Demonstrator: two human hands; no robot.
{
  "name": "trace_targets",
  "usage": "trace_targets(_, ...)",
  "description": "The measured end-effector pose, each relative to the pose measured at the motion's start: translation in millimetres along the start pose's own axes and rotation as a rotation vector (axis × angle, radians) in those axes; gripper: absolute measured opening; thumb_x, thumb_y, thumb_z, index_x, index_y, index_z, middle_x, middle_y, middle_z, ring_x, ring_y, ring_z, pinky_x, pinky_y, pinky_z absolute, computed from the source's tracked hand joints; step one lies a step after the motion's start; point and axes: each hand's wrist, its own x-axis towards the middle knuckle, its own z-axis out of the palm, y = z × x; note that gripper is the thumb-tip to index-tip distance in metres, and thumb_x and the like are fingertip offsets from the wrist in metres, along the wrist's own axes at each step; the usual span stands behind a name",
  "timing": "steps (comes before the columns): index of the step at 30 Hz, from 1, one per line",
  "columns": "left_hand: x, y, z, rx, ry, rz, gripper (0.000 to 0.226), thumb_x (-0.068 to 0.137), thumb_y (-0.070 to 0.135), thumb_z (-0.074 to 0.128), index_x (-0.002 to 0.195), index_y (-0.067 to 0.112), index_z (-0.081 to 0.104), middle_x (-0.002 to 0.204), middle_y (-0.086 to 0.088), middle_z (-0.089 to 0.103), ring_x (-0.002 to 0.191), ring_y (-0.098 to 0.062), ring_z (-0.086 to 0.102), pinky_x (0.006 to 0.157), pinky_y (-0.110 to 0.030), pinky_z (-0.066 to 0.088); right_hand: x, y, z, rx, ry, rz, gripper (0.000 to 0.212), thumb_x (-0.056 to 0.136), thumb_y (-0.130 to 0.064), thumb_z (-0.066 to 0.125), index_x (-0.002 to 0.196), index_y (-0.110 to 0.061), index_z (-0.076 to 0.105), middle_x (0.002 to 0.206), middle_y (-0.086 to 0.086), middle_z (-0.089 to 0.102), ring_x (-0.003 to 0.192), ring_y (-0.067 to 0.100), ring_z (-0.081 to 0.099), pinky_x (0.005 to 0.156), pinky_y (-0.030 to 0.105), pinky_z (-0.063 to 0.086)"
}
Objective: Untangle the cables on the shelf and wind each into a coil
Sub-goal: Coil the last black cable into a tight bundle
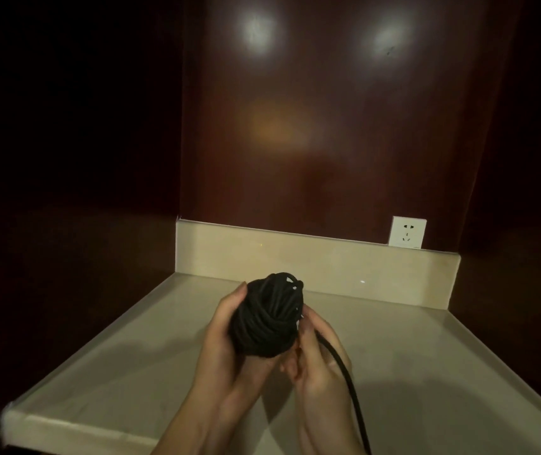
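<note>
Low in the centre of the frame, above the pale stone shelf (pixel 124 366), a black cable (pixel 267 318) is wound into a thick, ball-like coil, its many turns lying side by side and crossing at the upper end, where a few loops stand slightly proud. The left hand (pixel 226 343) cups the coil from the left and beneath, fingers curled round its lower side and the thumb lying up along its left flank. The right hand (pixel 315 353) sits against the coil's right side, its fingers curled in against the windings; the cable's loose tail (pixel 351 389) runs from under that hand down toward the lower edge of the frame, just right of centre, though whether the fingers pinch the tail itself cannot be told. The coil is held clear of the shelf surface, casting a soft shadow to the lower left. The shelf has a raised lip along its front-left edge and a low upstand of the same stone across the back. A white wall socket (pixel 407 232) is set in the dark red-brown wooden back panel (pixel 311 126), right of centre, its lower edge at the upstand's top. Dark side walls close the recess left and right, and bare shelf surface lies open on both sides of the hands.
</note>
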Motion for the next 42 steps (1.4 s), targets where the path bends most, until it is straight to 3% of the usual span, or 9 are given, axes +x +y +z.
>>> trace_targets(4, 7, 5, -12, 0.058, 0.100, 0.149, 0.045, 0.099, 0.018, 0.044, 0.075, 0.017, 0.082, 0.082, -0.007, 0.075, 0.066, -0.011, 0.070, 0.055, -0.018, 0.054, -10, -7, 4, -0.012, -0.001, -0.087, 0.031, 0.079, 0.012, 0.063, 0.059, -0.012, 0.066, 0.047, 0.013, 0.047, 0.031, 0.016, 0.035, 0.037, 0.020, 0.032)
trace_targets(8, 15, 18, -30, 0.201, 0.282, 0.346, 0.036, 0.096, 0.030, 0.054, 0.122, 0.011, 0.067, 0.117, -0.019, 0.069, 0.091, -0.021, 0.065, 0.074, -0.031, 0.048, -23, -2, 1, -0.178, -0.290, 0.084, 0.033, 0.084, 0.009, 0.059, 0.060, -0.012, 0.067, 0.058, 0.013, 0.064, 0.033, 0.017, 0.048, 0.039, 0.020, 0.039)
trace_targets(12, 10, 13, -29, 0.591, 0.389, 0.613, 0.040, 0.089, 0.022, 0.067, 0.128, 0.018, 0.058, 0.111, -0.004, 0.069, 0.086, -0.001, 0.068, 0.062, -0.015, 0.052, -37, -1, -7, -0.814, -0.548, -0.302, 0.013, 0.084, -0.047, 0.054, 0.094, -0.046, 0.063, 0.084, -0.020, 0.062, 0.067, 0.000, 0.062, 0.066, 0.012, 0.046)
trace_targets(16, 7, 14, -28, 0.832, 0.344, 0.743, 0.040, 0.091, 0.012, 0.066, 0.128, 0.016, 0.052, 0.107, 0.006, 0.064, 0.089, 0.008, 0.065, 0.065, -0.009, 0.051, -29, -15, -21, -1.242, -0.679, -0.750, 0.021, 0.095, -0.048, 0.052, 0.079, -0.035, 0.055, 0.074, -0.011, 0.041, 0.056, 0.003, 0.050, 0.058, 0.019, 0.049)
trace_targets(22, 9, 8, -40, 1.306, 0.145, 0.684, 0.038, 0.089, 0.043, 0.070, 0.122, 0.039, 0.053, 0.107, 0.020, 0.067, 0.100, -0.004, 0.067, 0.078, -0.016, 0.051, -20, -69, -17, -0.947, -0.816, -0.440, 0.011, 0.087, -0.044, 0.058, 0.076, -0.045, 0.059, 0.077, -0.025, 0.061, 0.078, -0.006, 0.064, 0.072, 0.012, 0.046)
trace_targets(27, 5, 4, -28, 1.720, -0.172, 0.584, 0.043, 0.087, 0.065, 0.048, 0.128, 0.068, 0.036, 0.123, 0.045, 0.050, 0.118, 0.012, 0.052, 0.095, -0.011, 0.040, -4, -94, -14, -0.629, -0.739, -0.371, 0.012, 0.093, -0.031, 0.057, 0.087, -0.032, 0.068, 0.067, 0.012, 0.062, 0.052, 0.023, 0.059, 0.053, 0.033, 0.050)
trace_targets(33, -14, 9, -6, 1.311, -0.594, 0.215, 0.040, 0.098, 0.024, 0.064, 0.132, 0.044, 0.055, 0.122, 0.010, 0.067, 0.117, -0.002, 0.060, 0.094, -0.013, 0.043, 17, -113, -2, -0.454, -0.728, -0.124, 0.028, 0.098, -0.029, 0.056, 0.083, -0.006, 0.061, 0.046, 0.007, 0.052, 0.035, 0.017, 0.046, 0.042, 0.027, 0.044)
trace_targets(37, -16, 7, -2, 1.019, -0.441, 0.152, 0.032, 0.082, 0.033, 0.070, 0.113, 0.024, 0.068, 0.109, -0.008, 0.070, 0.107, -0.022, 0.066, 0.088, -0.023, 0.047, 46, -121, -4, -0.449, -0.573, -0.141, 0.017, 0.099, -0.014, 0.053, 0.088, -0.003, 0.058, 0.045, 0.003, 0.047, 0.035, 0.013, 0.039, 0.048, 0.024, 0.043)
trace_targets(42, -20, 0, 8, 0.694, -0.326, 0.095, 0.069, 0.057, 0.068, 0.083, 0.100, 0.016, 0.072, 0.097, -0.013, 0.069, 0.091, -0.025, 0.067, 0.080, -0.030, 0.055, 59, -107, -10, -0.276, -0.463, 0.029, 0.009, 0.092, -0.002, 0.060, 0.097, -0.007, 0.056, 0.062, 0.002, 0.048, 0.047, 0.011, 0.040, 0.055, 0.024, 0.043)
